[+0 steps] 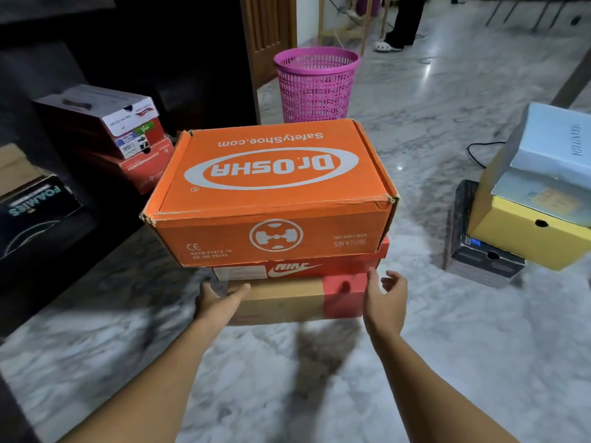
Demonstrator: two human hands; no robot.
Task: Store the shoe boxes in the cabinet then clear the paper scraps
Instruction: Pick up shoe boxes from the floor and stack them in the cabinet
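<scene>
Left hand (220, 298) at left end of brown box (281, 302), lowest of three stacked on floor (351, 378); thumb on front face, fingers hidden behind side, grip unclear. Right hand (385, 295) just beside right end, fingers loosely spread, holding nothing. Best lifted from bottom edge at both ends, kept level, since orange box (271, 193) overhangs red box (297, 270) beneath. All lids closed, contents unseen. Cabinet (80, 59) at left, shelved boxes (128, 123) inside. Pink basket (316, 84) beyond, contents unclear. No paper scraps visible.

Glossy grey marble floor (415, 362), wooden door (268, 30).
</scene>
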